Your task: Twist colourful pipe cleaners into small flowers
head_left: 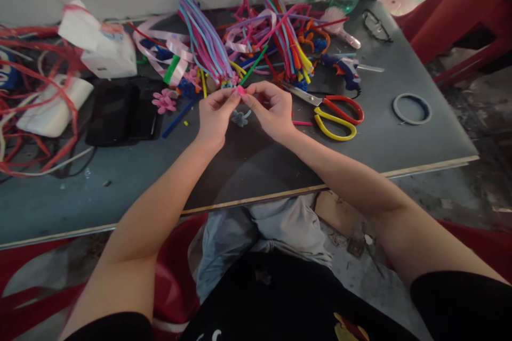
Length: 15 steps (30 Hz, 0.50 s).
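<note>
My left hand [216, 112] and my right hand [274, 106] meet at the middle of the table, fingertips pinched together on a small pink pipe cleaner piece [240, 90]. Its full shape is mostly hidden by the fingers. Just below the hands lies a pale blue-grey pipe cleaner flower [240, 118]. Left of my left hand rests a pink pipe cleaner flower [164, 101]. Beyond the fingers spread a blue and purple pipe cleaner bundle [206, 37] and a red and yellow bundle [290, 42]. Scissors [336, 114] with red and yellow handles lie to the right of my right hand.
Further right are a glue gun [346, 70], a roll of tape [412, 108] and eyeglasses [376, 26]. On the left sit a black phone [112, 112], a white power bank-like block [56, 106], a crumpled white package [104, 48] and tangled red strips [48, 157]. The table's front edge [256, 200] is close.
</note>
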Each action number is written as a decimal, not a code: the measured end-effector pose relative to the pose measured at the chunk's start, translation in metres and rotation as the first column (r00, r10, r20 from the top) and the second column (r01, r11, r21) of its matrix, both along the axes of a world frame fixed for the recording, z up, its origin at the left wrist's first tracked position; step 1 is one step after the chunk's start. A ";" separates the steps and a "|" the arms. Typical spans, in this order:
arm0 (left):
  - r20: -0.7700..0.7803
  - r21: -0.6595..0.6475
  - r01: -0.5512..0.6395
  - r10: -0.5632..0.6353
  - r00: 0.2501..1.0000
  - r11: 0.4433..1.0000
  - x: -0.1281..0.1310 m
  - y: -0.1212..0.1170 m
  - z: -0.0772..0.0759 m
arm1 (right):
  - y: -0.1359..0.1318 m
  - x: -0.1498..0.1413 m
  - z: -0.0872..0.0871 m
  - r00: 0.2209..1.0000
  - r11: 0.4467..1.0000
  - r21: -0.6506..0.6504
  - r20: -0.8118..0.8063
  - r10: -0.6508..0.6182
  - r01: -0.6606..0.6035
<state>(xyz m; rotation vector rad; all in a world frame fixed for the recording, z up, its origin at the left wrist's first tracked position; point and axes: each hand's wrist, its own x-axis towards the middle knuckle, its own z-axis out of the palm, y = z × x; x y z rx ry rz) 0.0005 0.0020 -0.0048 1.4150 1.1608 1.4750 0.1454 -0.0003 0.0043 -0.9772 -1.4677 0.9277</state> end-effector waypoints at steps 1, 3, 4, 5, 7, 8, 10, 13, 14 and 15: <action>0.009 -0.023 0.015 -0.015 1.000 1.000 0.000 0.001 0.000 | 0.000 0.000 0.000 1.000 1.000 -0.002 0.003 0.013 -0.013; 0.004 -0.054 0.039 -0.038 0.999 0.998 0.000 0.002 0.000 | 0.000 0.001 0.000 0.998 0.998 -0.014 0.005 0.067 -0.067; -0.011 -0.058 0.045 -0.045 0.999 0.997 -0.001 0.002 0.000 | 0.001 0.001 0.000 0.995 0.994 -0.025 0.006 0.103 -0.103; -0.034 -0.051 0.047 -0.049 0.998 0.998 -0.002 0.002 0.001 | 0.003 0.002 0.000 0.990 0.990 -0.039 0.006 0.139 -0.139; -0.089 -0.004 0.043 -0.043 0.995 0.999 -0.005 0.002 0.004 | 0.007 0.004 0.000 0.978 0.976 -0.070 -0.013 0.207 -0.207; -0.114 0.029 0.036 -0.032 0.993 0.999 -0.008 0.002 0.006 | 0.009 0.005 0.001 0.970 0.966 -0.087 -0.036 0.242 -0.244; -0.164 0.105 0.006 0.011 0.986 0.994 -0.015 0.003 0.010 | 0.013 0.010 0.003 0.938 0.929 -0.134 -0.090 0.335 -0.345; -0.265 0.211 -0.032 0.088 0.960 0.977 -0.030 0.007 0.016 | 0.018 0.018 0.009 0.853 0.818 -0.241 -0.155 0.498 -0.522; -0.310 0.232 -0.011 0.084 0.947 0.973 -0.035 0.009 0.017 | 0.019 0.021 0.012 0.826 0.778 -0.280 -0.168 0.538 -0.563; -0.358 0.242 0.029 0.061 0.932 0.970 -0.039 0.011 0.017 | 0.019 0.023 0.015 0.804 0.741 -0.315 -0.179 0.567 -0.593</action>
